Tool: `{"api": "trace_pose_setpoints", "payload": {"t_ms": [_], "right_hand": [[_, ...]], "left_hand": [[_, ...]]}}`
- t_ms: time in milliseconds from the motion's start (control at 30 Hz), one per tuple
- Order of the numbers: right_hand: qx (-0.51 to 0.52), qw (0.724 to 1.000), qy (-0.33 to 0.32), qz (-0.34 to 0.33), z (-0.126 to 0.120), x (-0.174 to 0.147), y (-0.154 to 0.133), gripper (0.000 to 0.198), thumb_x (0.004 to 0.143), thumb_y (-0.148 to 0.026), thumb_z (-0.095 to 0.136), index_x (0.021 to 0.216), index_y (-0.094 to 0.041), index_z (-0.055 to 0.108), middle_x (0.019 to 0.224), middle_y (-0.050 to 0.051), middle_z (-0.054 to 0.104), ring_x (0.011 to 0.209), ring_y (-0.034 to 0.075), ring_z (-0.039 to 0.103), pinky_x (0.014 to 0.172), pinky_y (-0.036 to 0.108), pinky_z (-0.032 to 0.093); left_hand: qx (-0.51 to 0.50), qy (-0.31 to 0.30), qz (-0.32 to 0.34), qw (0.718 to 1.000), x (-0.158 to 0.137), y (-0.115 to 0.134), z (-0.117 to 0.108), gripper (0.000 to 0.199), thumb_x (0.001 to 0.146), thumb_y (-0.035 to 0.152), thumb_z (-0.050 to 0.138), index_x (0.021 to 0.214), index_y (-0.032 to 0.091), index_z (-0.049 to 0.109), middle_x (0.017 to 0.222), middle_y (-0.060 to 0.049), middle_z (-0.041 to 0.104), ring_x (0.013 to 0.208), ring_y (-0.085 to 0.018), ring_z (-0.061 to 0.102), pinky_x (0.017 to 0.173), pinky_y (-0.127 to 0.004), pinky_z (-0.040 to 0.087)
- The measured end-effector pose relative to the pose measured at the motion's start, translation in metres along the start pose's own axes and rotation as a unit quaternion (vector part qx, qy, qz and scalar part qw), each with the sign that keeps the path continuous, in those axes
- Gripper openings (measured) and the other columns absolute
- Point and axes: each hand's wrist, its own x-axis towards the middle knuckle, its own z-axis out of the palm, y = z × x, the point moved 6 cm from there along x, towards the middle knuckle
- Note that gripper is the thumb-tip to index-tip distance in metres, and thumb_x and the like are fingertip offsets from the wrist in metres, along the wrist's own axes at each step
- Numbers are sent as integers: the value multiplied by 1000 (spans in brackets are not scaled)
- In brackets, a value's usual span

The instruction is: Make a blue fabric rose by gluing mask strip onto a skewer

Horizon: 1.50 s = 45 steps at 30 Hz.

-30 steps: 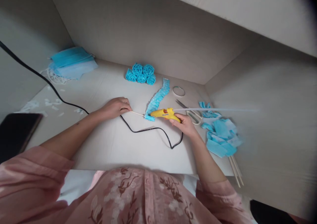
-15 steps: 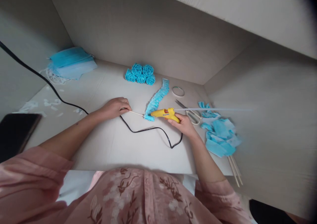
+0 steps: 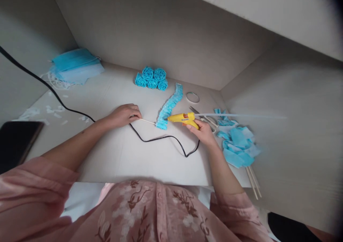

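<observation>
While the left hand (image 3: 124,114) pinches a thin stick (image 3: 147,121) flat on the surface (image 3: 120,156), its fingers closed on the near end, the right hand (image 3: 203,132) grips a yellow glue gun (image 3: 182,117). The gun's nozzle sits just beside the blue ruffled strip (image 3: 168,106) at the stick's far end. Five blue roses (image 3: 152,79) lie behind, scissors (image 3: 207,119) to the right.
</observation>
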Motion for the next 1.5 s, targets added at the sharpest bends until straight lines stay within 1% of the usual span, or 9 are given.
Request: {"api": "trace_pose_setpoints", "payload": {"t_ms": [133,367,533,700,800,1000,1233,1367,1500], "right_hand": [[15,1000,-6,4,3,0,-1,44,82,-59,67,87,-16,75,64,0,55,57,13,41,52,26,29],[-4,999,-43,-14,13,-1,-7,43,84,-59,66,86,-16,75,67,1,57,60,14,43,55,27,33],[-11,1000,-19,-5,1,-2,-3,43,84,-59,66,86,-17,75,63,-1,54,57,13,40,53,27,30],[9,1000,24,-10,-5,1,-5,43,85,-60,63,81,-18,73,64,1,58,57,14,42,55,28,33],[7,1000,20,-5,-1,2,-6,43,84,-59,64,83,-18,73,64,1,57,58,14,43,55,28,33],[16,1000,7,2,3,0,-5,42,85,-57,65,88,-16,76,64,0,57,59,14,44,55,27,32],[7,1000,-10,7,8,-1,-4,45,85,-57,65,96,-15,78,66,0,56,59,13,41,53,26,31],[-23,1000,8,0,3,-1,-2,42,85,-56,66,90,-15,76,67,0,56,59,12,41,53,26,30],[-11,999,32,-13,-4,0,-4,41,84,-57,66,80,-17,73,65,0,57,59,13,44,55,27,33]], "left_hand": [[0,-1,2,1000,0,1,-1,27,99,30,51,90,20,75,90,-6,70,87,-18,62,79,-28,43],[4,-8,-4,1000,0,1,-1,31,100,33,49,91,21,75,91,-6,71,88,-18,62,80,-28,44],[-1,-7,-1,1000,-1,0,-1,31,101,33,49,90,21,75,90,-5,70,87,-18,62,79,-28,44],[15,-3,5,1000,0,3,-1,28,101,30,49,91,20,73,92,-6,69,90,-19,61,81,-29,43],[28,1,1,1000,1,4,-3,27,102,29,47,94,20,71,94,-6,69,92,-20,61,83,-29,42],[24,3,0,1000,0,5,-4,27,102,28,46,98,20,71,96,-6,70,89,-18,62,80,-27,42],[39,9,4,999,-1,7,-4,24,97,22,48,96,19,72,96,-6,71,89,-18,63,79,-26,43],[41,15,7,999,-1,5,-3,24,94,20,48,96,19,72,95,-5,70,88,-18,64,79,-26,43],[32,13,3,999,-1,3,-2,25,96,23,48,96,19,73,96,-6,70,89,-18,64,79,-27,44]]}}
